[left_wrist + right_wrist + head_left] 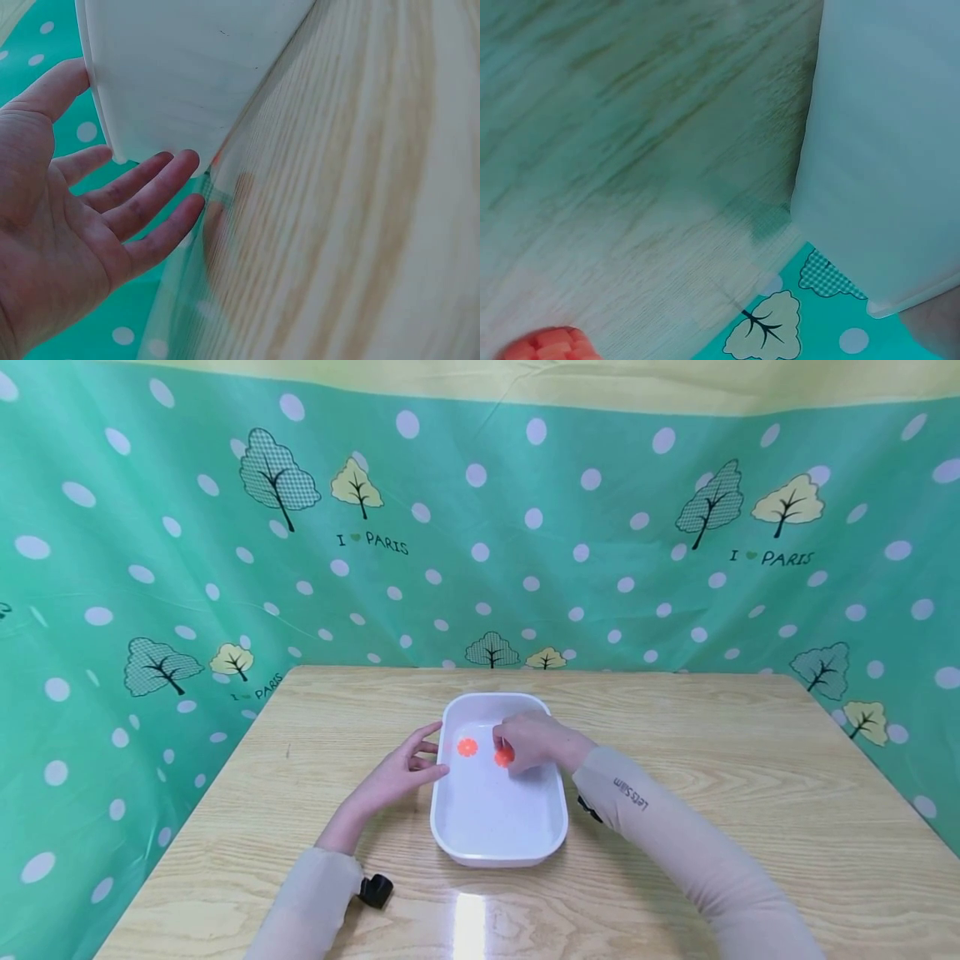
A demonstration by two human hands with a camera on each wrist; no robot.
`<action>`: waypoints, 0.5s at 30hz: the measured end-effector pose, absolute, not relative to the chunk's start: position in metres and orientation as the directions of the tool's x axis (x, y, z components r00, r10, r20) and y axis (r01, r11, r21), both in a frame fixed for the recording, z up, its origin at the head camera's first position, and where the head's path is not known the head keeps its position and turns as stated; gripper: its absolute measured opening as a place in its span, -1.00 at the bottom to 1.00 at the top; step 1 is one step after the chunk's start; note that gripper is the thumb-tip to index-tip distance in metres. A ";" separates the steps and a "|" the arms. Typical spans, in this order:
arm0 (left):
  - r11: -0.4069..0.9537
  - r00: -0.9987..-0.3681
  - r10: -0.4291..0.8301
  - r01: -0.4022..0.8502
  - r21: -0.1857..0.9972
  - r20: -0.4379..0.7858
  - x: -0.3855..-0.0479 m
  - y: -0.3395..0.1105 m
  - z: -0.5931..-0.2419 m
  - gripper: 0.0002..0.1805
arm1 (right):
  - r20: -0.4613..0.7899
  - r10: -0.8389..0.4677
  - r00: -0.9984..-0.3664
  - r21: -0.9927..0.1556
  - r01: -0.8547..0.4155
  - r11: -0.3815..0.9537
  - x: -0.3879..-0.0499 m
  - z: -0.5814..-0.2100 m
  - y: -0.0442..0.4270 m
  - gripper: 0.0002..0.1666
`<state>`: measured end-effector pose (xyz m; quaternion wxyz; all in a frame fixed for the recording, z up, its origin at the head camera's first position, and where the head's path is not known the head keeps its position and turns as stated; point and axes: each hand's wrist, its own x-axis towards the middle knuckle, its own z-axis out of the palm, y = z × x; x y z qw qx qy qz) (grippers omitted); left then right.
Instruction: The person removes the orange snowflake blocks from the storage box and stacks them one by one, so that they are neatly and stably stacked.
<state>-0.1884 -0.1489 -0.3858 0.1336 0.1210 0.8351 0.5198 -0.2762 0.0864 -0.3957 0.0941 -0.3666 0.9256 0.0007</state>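
Note:
A white rectangular basin [498,827] sits on the table, holding two small orange flower-shaped pieces. One flower-shaped piece [467,747] lies on the left side of the basin floor. My right hand [534,740] reaches over the right rim, and its curled fingers pinch the other flower-shaped piece [504,758], partly covering it. My left hand [401,772] is at the basin's left side with its fingers spread and loosely bent; in the left wrist view its thumb touches the basin's outer wall [180,75]. Only a sliver of the right hand [934,324] shows in the right wrist view.
Under the basin is a wooden table [675,727], with a green dotted curtain [480,527] hanging behind it. An orange thing with a woven-looking surface [549,345] shows at the lower left of the right wrist view.

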 end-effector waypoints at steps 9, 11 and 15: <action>0.436 -0.935 0.340 0.058 0.898 -0.104 -0.189 -0.149 -0.387 -0.23 | -0.102 -0.702 -0.705 -0.088 -0.696 0.712 -0.274 -0.394 0.089 -0.77; 0.437 -0.934 0.341 0.057 0.897 -0.107 -0.189 -0.149 -0.388 -0.23 | -0.084 -0.706 -0.704 -0.107 -0.698 0.709 -0.273 -0.392 0.089 -0.77; 0.437 -0.933 0.342 0.056 0.898 -0.108 -0.189 -0.150 -0.387 -0.22 | -0.073 -0.696 -0.714 -0.129 -0.685 0.717 -0.270 -0.387 0.091 -0.76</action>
